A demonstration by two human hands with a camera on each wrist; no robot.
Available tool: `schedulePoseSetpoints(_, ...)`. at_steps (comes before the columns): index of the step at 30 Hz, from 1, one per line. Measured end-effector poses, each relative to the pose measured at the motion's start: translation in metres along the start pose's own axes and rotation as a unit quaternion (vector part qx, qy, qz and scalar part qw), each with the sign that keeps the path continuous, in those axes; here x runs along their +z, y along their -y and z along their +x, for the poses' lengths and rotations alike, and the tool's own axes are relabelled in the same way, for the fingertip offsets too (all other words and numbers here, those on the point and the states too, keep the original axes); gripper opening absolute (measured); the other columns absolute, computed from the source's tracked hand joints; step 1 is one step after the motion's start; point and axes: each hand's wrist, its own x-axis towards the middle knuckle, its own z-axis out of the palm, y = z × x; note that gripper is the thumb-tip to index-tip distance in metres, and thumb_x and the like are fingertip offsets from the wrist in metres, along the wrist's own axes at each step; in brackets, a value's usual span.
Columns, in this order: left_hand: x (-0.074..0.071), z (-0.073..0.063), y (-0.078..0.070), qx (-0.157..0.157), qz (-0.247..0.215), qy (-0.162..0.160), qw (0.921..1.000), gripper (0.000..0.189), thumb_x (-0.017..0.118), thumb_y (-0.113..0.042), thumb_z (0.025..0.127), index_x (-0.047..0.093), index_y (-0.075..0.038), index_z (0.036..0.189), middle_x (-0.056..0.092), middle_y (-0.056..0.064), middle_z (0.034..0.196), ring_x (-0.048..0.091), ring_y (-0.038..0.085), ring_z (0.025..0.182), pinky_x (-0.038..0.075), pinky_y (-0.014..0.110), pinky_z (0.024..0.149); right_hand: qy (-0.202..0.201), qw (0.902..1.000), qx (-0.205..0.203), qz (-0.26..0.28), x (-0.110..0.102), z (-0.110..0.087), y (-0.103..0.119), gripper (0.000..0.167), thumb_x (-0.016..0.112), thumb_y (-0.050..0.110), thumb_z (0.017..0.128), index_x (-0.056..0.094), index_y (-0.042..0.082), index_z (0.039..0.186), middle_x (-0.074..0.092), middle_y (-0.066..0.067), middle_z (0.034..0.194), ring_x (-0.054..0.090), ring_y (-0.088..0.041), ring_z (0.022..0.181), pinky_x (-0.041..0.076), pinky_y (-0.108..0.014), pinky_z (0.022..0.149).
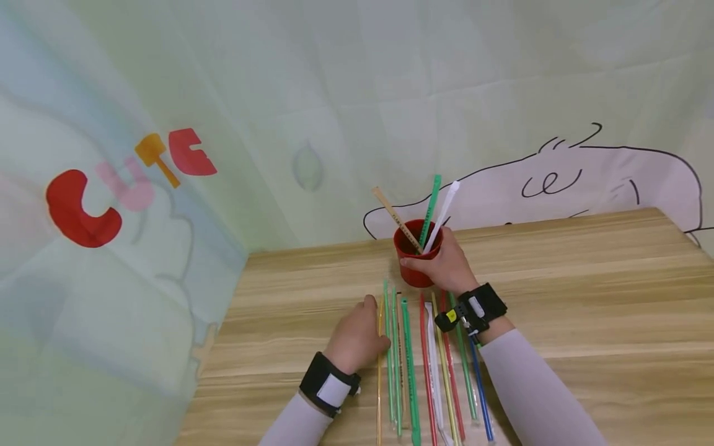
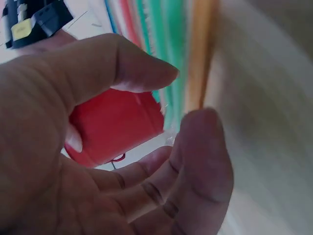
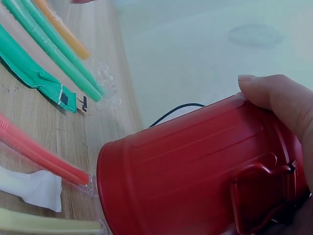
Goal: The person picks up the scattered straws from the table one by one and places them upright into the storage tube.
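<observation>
My right hand (image 1: 450, 263) grips a small red bucket (image 1: 415, 272) near its rim, thumb on one side. Three paper-wrapped sticks stand in the bucket: a brown one (image 1: 395, 214), a green one (image 1: 431, 207) and a white one (image 1: 444, 210). The bucket's wire handle shows in the right wrist view. My left hand (image 1: 357, 337) is at the left end of a row of straws, beside an orange straw (image 1: 379, 378). In the left wrist view its thumb and index finger are apart, the index fingertip right at the end of the orange straw (image 2: 199, 58).
Green straws (image 1: 388, 359), a green paper-wrapped stick (image 1: 409, 371), a white wrapped piece (image 1: 434, 365), red straws (image 1: 426, 371), a yellow straw (image 1: 444, 365) and a blue straw (image 1: 482, 396) lie side by side on the wooden table (image 1: 586, 297). A printed curtain (image 1: 346, 93) hangs behind.
</observation>
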Motion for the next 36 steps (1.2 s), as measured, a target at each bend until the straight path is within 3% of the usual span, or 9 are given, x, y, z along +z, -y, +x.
schedulePoseSetpoints(8, 0.012, -0.001, 0.000, -0.008, -0.012, 0.010, 0.9998, 0.082, 0.075, -0.001, 0.074, 0.036, 0.014, 0.145, 0.068, 0.024, 0.095, 0.058, 0.024, 0.063, 0.047, 0.035, 0.049, 0.000, 0.9999, -0.012, 0.005, -0.001, 0.000, -0.001, 0.088, 0.088, 0.031, 0.083, 0.037, 0.013, 0.152, 0.052, -0.011, 0.147, 0.052, -0.034, 0.135, 0.050, -0.059, 0.108)
schedulePoseSetpoints(12, 0.005, 0.000, 0.003, -0.022, -0.039, 0.005, 0.9990, 0.074, 0.072, -0.001, 0.076, 0.039, 0.012, 0.140, 0.064, 0.021, 0.089, 0.056, 0.023, 0.057, 0.045, 0.035, 0.045, 0.000, 0.9999, -0.011, 0.002, 0.000, 0.001, -0.002, 0.089, 0.089, 0.030, 0.083, 0.036, 0.013, 0.153, 0.052, -0.012, 0.147, 0.052, -0.034, 0.135, 0.050, -0.059, 0.108)
schedulePoseSetpoints(15, -0.006, 0.003, 0.004, -0.019, -0.046, -0.014, 0.9987, 0.062, 0.071, -0.004, 0.077, 0.043, 0.007, 0.131, 0.060, 0.014, 0.079, 0.053, 0.021, 0.055, 0.043, 0.033, 0.044, 0.000, 1.0000, -0.009, 0.002, 0.000, 0.001, -0.001, 0.089, 0.088, 0.030, 0.083, 0.035, 0.013, 0.153, 0.052, -0.012, 0.148, 0.051, -0.034, 0.136, 0.050, -0.059, 0.108)
schedulePoseSetpoints(19, -0.029, 0.007, 0.002, -0.007, -0.052, -0.050, 0.9974, 0.058, 0.072, -0.008, 0.080, 0.046, 0.006, 0.130, 0.056, 0.005, 0.069, 0.049, 0.017, 0.052, 0.039, 0.029, 0.047, 0.003, 0.9999, -0.013, 0.004, -0.001, 0.000, 0.000, 0.090, 0.088, 0.029, 0.084, 0.034, 0.010, 0.154, 0.050, -0.015, 0.149, 0.051, -0.035, 0.135, 0.049, -0.060, 0.109)
schedulePoseSetpoints(25, -0.067, 0.011, -0.010, 0.019, -0.060, -0.127, 0.9899, 0.057, 0.073, -0.010, 0.083, 0.052, 0.004, 0.134, 0.061, 0.002, 0.075, 0.052, 0.014, 0.058, 0.042, 0.027, 0.055, 0.003, 0.9999, -0.011, 0.003, -0.002, 0.002, -0.001, 0.091, 0.088, 0.029, 0.084, 0.033, 0.010, 0.154, 0.050, -0.016, 0.150, 0.051, -0.036, 0.136, 0.048, -0.060, 0.109)
schedulePoseSetpoints(31, -0.101, 0.017, -0.017, 0.042, -0.116, -0.182, 0.9756, 0.057, 0.069, -0.011, 0.086, 0.044, -0.001, 0.137, 0.067, 0.007, 0.094, 0.064, 0.013, 0.059, 0.049, 0.029, 0.052, 0.003, 1.0000, -0.008, 0.001, -0.002, 0.002, -0.001, 0.090, 0.088, 0.029, 0.084, 0.034, 0.012, 0.153, 0.051, -0.012, 0.149, 0.050, -0.035, 0.136, 0.049, -0.060, 0.109)
schedulePoseSetpoints(36, -0.121, 0.024, -0.019, 0.072, -0.165, -0.223, 0.9580, 0.051, 0.065, -0.010, 0.092, 0.041, -0.003, 0.137, 0.069, 0.012, 0.098, 0.073, 0.018, 0.062, 0.060, 0.031, 0.057, 0.003, 1.0000, -0.003, 0.000, -0.001, 0.002, -0.001, 0.089, 0.088, 0.029, 0.084, 0.034, 0.012, 0.153, 0.051, -0.013, 0.149, 0.050, -0.035, 0.136, 0.049, -0.059, 0.109)
